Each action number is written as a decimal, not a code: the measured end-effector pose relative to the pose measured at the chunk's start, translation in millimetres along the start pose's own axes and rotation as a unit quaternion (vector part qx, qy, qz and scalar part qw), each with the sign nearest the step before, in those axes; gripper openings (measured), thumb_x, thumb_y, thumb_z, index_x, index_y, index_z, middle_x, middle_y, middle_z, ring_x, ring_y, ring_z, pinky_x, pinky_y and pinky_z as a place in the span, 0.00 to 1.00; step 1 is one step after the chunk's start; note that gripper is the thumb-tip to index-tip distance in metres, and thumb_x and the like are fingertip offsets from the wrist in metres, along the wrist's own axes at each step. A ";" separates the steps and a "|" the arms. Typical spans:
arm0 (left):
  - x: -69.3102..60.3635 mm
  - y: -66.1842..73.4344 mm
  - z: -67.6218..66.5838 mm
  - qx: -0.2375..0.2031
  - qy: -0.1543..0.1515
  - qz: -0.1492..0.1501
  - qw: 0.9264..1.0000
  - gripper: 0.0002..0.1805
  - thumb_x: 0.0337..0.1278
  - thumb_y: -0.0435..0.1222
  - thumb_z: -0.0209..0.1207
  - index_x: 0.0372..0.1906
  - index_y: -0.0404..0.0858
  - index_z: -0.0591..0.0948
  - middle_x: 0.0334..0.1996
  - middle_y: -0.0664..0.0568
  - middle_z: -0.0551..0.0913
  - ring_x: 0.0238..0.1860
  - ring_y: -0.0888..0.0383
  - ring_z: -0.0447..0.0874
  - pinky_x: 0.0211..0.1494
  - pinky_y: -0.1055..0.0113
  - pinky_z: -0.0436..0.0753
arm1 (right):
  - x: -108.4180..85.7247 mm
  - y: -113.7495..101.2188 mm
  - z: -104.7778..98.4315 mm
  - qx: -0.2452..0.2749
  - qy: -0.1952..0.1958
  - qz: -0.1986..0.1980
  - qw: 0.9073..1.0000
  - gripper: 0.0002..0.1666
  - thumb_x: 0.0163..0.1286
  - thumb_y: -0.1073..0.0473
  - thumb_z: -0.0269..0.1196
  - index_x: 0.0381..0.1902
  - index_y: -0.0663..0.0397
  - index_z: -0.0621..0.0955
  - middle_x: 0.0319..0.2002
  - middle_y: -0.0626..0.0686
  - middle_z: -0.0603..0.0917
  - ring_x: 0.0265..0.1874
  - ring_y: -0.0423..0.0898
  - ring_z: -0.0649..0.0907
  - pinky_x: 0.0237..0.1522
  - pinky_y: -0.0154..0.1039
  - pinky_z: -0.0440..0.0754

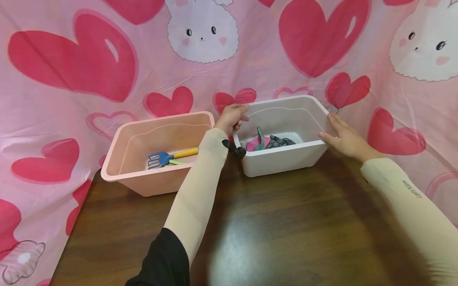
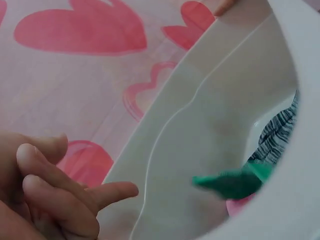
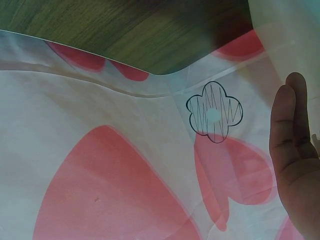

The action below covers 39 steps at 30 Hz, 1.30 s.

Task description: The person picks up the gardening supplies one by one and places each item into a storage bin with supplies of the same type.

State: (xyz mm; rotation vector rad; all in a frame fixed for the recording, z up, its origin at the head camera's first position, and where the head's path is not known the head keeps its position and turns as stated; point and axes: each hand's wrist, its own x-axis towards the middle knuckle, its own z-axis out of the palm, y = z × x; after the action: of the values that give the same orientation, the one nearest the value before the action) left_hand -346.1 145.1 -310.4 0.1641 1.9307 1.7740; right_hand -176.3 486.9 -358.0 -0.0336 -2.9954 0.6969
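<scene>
A white plastic bin [image 1: 286, 157] stands on the table between my hands. Inside lie a pink cloth item with a green strip [image 1: 260, 139] and a dark patterned cloth [image 1: 279, 142]. My left hand [image 1: 230, 118] is at the bin's back left corner; in the left wrist view several fingers [image 2: 60, 200] are loosely bent and one points over the bin. Whether it touches the rim I cannot tell. Against the bin's right side lies my right hand [image 1: 348, 139], thumb by the rim. Its straight fingers [image 3: 287, 120] show in the right wrist view.
Left of the white bin stands a peach bin [image 1: 157, 182], holding a toy garden fork [image 1: 171, 156] with a blue head and yellow handle, plus a green piece [image 1: 176, 162]. A pink curtain [image 1: 261, 51] with hearts hangs right behind both bins. The brown table [image 1: 250, 230] extends in front.
</scene>
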 end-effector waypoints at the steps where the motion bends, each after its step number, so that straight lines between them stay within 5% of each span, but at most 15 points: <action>1: -1.1 -0.1 -0.9 0.000 0.000 0.005 1.000 0.27 0.74 0.46 0.57 0.70 0.38 0.71 0.56 0.33 0.81 0.13 0.63 0.62 0.18 0.75 0.64 | 1.4 0.1 0.3 0.001 -0.002 -0.001 1.000 0.55 0.74 0.36 0.55 0.81 0.56 0.41 0.79 0.66 0.43 0.76 0.68 0.46 0.66 0.76 0.49; 13: -20.3 -8.9 -4.0 0.035 0.046 0.086 0.995 0.06 0.70 0.35 0.60 0.40 0.36 0.83 0.34 0.48 0.88 0.16 0.60 0.64 0.20 0.72 0.68 | 15.6 -3.6 4.6 0.009 -0.004 -0.023 1.000 0.54 0.74 0.36 0.55 0.81 0.58 0.43 0.79 0.68 0.45 0.76 0.68 0.47 0.67 0.75 0.48; 18: -39.8 -11.1 -5.4 0.052 0.038 0.120 0.991 0.07 0.69 0.36 0.62 0.42 0.36 0.85 0.34 0.49 0.88 0.15 0.59 0.64 0.20 0.71 0.68 | 22.3 1.2 6.5 0.007 -0.015 -0.020 1.000 0.55 0.74 0.35 0.54 0.81 0.58 0.42 0.79 0.69 0.44 0.75 0.71 0.47 0.65 0.77 0.50; 25: -69.7 -32.4 -14.2 0.070 0.007 0.189 0.979 0.08 0.68 0.34 0.63 0.45 0.33 0.84 0.34 0.44 0.87 0.14 0.57 0.65 0.17 0.71 0.68 | 24.5 8.8 6.3 -0.013 -0.030 -0.010 0.999 0.57 0.73 0.31 0.53 0.81 0.54 0.39 0.78 0.69 0.44 0.75 0.72 0.48 0.62 0.79 0.53; 31: -88.5 -56.9 -25.1 0.181 0.007 0.264 0.947 0.09 0.67 0.34 0.63 0.48 0.36 0.83 0.34 0.44 0.83 0.19 0.52 0.74 0.23 0.65 0.77 | 8.3 10.3 3.2 -0.043 0.064 -0.022 0.997 0.54 0.72 0.37 0.59 0.81 0.59 0.50 0.70 0.73 0.63 0.64 0.75 0.65 0.58 0.79 0.60; 35: -102.4 -71.3 -32.9 0.273 0.032 0.299 0.914 0.12 0.68 0.37 0.64 0.52 0.40 0.83 0.39 0.53 0.84 0.28 0.54 0.78 0.32 0.63 0.81 | -6.3 5.3 4.1 -0.056 0.122 -0.031 0.990 0.50 0.71 0.40 0.61 0.79 0.60 0.56 0.64 0.73 0.67 0.58 0.75 0.68 0.57 0.78 0.62; 39: -115.6 -81.2 -38.3 0.352 0.065 0.332 0.873 0.14 0.68 0.37 0.63 0.56 0.43 0.82 0.45 0.54 0.84 0.36 0.57 0.80 0.43 0.61 0.82 | -19.0 -13.9 11.0 -0.086 0.172 -0.061 0.980 0.46 0.70 0.42 0.62 0.75 0.65 0.63 0.65 0.74 0.68 0.59 0.76 0.68 0.58 0.76 0.62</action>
State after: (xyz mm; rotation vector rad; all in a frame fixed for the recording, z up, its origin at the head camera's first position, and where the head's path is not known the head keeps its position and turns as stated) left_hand -243.2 51.1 -354.9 1.0972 2.7704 1.3366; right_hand -158.2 468.9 -362.9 0.0196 -2.6882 0.3728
